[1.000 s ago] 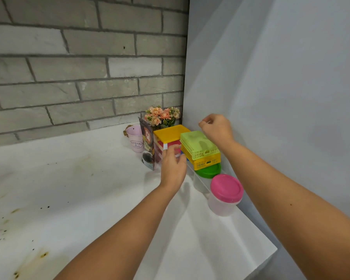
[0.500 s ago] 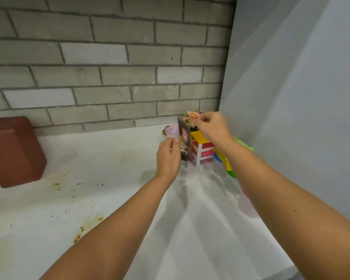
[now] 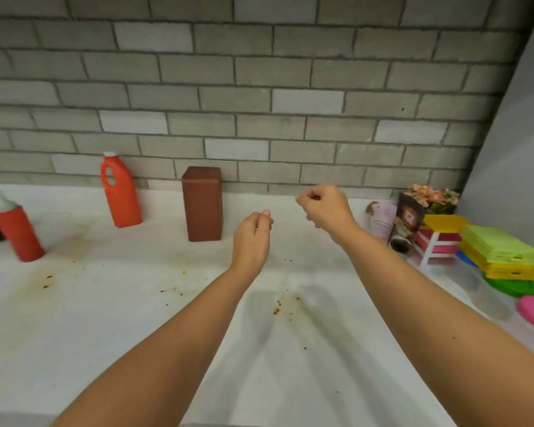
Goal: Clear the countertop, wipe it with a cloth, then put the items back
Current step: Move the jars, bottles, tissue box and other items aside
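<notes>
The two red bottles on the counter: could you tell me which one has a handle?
The red jug by the brick wall; the squeeze bottle at far left has none.

red bottles (image 3: 121, 192): 2 | brown block (image 3: 202, 203): 1 | flowerpot (image 3: 433, 198): 1

A grey brick wall (image 3: 259, 97) rose behind the scene, its courses mottled with a few paler blocks, and met a plain grey panel (image 3: 512, 143) at the right-hand corner. The mortar lines ran level across the whole width. A small dark speck sat on one brick toward the upper right. The panel's surface was smooth and unmarked, slanting away toward the frame's edge.
</notes>
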Motion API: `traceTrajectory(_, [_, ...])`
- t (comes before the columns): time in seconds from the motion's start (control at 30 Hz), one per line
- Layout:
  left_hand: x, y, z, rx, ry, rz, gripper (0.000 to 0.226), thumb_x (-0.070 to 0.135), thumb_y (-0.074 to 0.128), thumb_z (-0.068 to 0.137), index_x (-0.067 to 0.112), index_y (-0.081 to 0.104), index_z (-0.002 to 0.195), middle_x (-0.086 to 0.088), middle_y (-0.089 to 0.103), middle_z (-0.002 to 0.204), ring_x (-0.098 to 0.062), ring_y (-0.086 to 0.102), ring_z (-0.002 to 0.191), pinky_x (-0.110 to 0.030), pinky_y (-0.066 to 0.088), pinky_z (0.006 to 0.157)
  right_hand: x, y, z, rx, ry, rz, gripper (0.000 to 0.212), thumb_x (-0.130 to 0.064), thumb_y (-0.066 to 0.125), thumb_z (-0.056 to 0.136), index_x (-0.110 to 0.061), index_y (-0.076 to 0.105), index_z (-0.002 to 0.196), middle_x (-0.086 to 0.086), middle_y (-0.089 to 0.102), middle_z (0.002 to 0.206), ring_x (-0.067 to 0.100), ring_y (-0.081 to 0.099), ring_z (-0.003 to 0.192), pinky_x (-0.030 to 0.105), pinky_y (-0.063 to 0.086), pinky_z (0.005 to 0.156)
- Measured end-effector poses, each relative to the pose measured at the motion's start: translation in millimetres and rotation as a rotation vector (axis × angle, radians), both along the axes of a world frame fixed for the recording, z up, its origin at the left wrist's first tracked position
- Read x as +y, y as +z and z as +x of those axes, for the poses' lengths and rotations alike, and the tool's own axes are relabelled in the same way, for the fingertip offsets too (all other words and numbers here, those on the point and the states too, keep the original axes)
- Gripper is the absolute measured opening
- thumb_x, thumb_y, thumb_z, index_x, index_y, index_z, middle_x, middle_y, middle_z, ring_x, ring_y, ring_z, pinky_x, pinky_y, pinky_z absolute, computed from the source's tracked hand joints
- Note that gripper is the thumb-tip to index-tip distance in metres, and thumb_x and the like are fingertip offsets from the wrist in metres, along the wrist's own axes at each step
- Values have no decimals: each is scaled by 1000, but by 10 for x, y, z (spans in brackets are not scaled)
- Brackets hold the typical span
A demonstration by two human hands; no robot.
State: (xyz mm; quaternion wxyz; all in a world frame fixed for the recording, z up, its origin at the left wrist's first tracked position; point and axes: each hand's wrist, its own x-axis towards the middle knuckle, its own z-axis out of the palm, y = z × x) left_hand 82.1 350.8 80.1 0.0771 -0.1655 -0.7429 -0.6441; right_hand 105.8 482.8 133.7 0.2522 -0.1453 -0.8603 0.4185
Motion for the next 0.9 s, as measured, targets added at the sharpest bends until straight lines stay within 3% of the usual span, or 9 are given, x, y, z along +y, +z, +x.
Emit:
traceTrajectory(0.13, [-911, -16, -130, 13, 123, -25, 35, 28, 41, 97, 3, 61, 84, -7, 59, 83, -21, 53, 79, -43, 46, 84, -853, -40, -224, -11, 123, -20, 25, -23, 59, 86, 1, 65, 80, 9, 56, 70, 33, 60, 74, 35, 44, 63])
traceTrajectory(0.23, [-1513, -41, -202, 1, 214, -28, 33, 28, 42, 97, 5, 61, 82, -5, 59, 80, -21, 54, 78, -45, 47, 84, -1439, -84, -361, -16, 195, -21, 24, -23, 58, 88, -10, 62, 69, 1, 56, 64, 25, 60, 70, 35, 47, 64])
traceTrajectory(0.37, [-2114, -86, -274, -39, 286, -28, 29, 27, 42, 97, 7, 61, 86, -2, 59, 83, -19, 56, 84, -43, 49, 88, -2031, -164, -561, -19, 282, -22, 22, -24, 59, 88, -4, 67, 81, 0, 59, 70, 26, 64, 76, 41, 54, 71])
traceTrajectory(0.5, [-2509, -142, -385, -72, 359, -33, 26, 26, 42, 96, 9, 60, 88, -3, 60, 87, -22, 57, 87, -40, 47, 87, -2417, -223, -822, -47, 341, -3, 17, -25, 59, 86, -13, 66, 77, -1, 60, 71, 26, 64, 81, 43, 56, 76])
traceTrajectory(0.6, [-2758, -188, -524, -71, 432, -39, 26, 25, 43, 96, 9, 61, 88, -7, 61, 90, -25, 58, 88, -42, 48, 86, -2658, -265, -1044, -51, 420, 3, 18, -22, 59, 86, -8, 67, 77, 0, 57, 67, 25, 61, 76, 39, 53, 71])
traceTrajectory(0.73, [-3028, -224, -701, -84, 509, -52, 28, 24, 44, 95, 4, 62, 91, -8, 61, 86, -24, 57, 83, -43, 49, 83, -2927, -291, -1354, -46, 504, -17, 19, -20, 60, 86, -13, 60, 68, 2, 57, 69, 23, 57, 71, 30, 45, 64])
traceTrajectory(0.9, [-3334, -251, -954, -77, 560, -53, 28, 25, 45, 95, 2, 61, 91, -10, 59, 85, -22, 54, 76, -35, 46, 70, -3223, -352, -1685, -77, 554, -18, 16, -20, 60, 84, -7, 67, 79, -2, 56, 63, 22, 56, 70, 30, 45, 63])
